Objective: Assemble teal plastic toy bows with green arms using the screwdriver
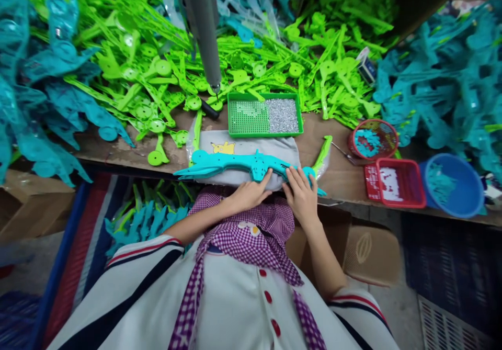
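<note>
A long turquoise plastic part [235, 164] lies across a grey cloth with a yellow print [223, 147] at the table's front edge. Near its round middle boss, my left hand [251, 193] holds the front edge, index finger stretched onto the top. My right hand [301, 195] grips the part further right, fingers over its top. Lime-green arm pieces [322, 154] in clear film show beyond both its ends. Behind the cloth stands a green tray [232, 130] with small silver screws [283, 115]. A grey powered screwdriver [204, 31] hangs point down above the tray's left side.
Lime-green parts [149, 72] are heaped along the back, with turquoise heaps at left [58, 78] and right [439, 78]. At right stand a round red basket [392, 148], a red rectangular basket [420, 193] and a blue bowl [472, 193]. A black handle [209, 110] lies beside the tray.
</note>
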Tool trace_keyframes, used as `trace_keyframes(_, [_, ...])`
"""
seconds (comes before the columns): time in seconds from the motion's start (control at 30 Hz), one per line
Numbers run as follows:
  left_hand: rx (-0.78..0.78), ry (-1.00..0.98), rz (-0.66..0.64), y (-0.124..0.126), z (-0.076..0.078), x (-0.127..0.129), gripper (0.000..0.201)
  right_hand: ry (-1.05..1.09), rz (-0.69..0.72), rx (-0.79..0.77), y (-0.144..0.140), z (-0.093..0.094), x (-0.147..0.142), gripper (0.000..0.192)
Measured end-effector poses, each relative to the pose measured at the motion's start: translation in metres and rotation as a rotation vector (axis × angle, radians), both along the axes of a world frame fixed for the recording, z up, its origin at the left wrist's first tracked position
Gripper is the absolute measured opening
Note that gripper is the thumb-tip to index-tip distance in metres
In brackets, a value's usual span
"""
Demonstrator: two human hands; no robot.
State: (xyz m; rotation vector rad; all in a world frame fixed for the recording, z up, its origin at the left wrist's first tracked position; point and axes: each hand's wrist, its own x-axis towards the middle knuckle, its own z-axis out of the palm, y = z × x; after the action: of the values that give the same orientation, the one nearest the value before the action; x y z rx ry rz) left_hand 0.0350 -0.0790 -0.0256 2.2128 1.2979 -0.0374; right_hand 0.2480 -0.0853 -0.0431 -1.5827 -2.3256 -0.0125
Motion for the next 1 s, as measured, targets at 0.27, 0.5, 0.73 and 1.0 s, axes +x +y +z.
trace_keyframes(0.27, [0.398, -0.167, 0.038, 0.035, 0.028, -0.074, 0.046, 0.021, -0.009, -0.031, -0.003, -0.005, -0.003, 0.052])
trace_keyframes(0.5, [0.102, 0.015, -0.095, 0.09, 0.016, -0.092, 0.035, 0.041, -0.037, -0.08, -0.004, -0.005, -0.004, 0.052])
trace_keyframes(0.73, [0.109, -0.054, -0.026, 0.074, 0.004, -0.092, 0.048, 0.019, -0.059, -0.085, -0.009, -0.005, -0.008, 0.053])
trace_keyframes(1.0, [0.081, -0.179, 0.029, 0.076, -0.01, -0.098, 0.047, 0.02, -0.03, -0.141, -0.011, 0.008, -0.003, 0.052])
